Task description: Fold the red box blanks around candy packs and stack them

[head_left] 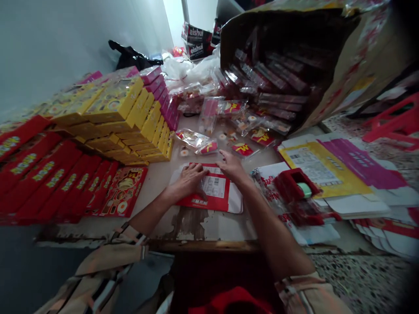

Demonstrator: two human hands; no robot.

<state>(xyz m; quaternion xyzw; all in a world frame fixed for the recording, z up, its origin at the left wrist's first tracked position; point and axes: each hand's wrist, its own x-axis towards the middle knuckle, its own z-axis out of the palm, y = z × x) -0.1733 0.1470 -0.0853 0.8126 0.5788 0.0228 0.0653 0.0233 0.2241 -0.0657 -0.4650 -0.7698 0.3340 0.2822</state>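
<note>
A flat red carton [216,205] with a white printed label lies on the table in front of me, its white flap showing at the right. My left hand [193,178] rests on the carton's left part, fingers stretched out over it. At the carton's upper right edge is my right hand [231,166], its fingers apart and nothing visible between them. Just beyond both hands lie clear plastic packets [196,141] with red and yellow cards. A red tape dispenser [296,189] with a pale green roll stands to the right of my right forearm.
Stacked yellow boxes [114,104] and a row of red boxes [59,179] fill the left side. A large cardboard box [347,65] lies tipped toward me, full of packets. Flat yellow cartons [310,165] lie at right, near a red stool [396,120]. The table's worn front edge [209,246] is close.
</note>
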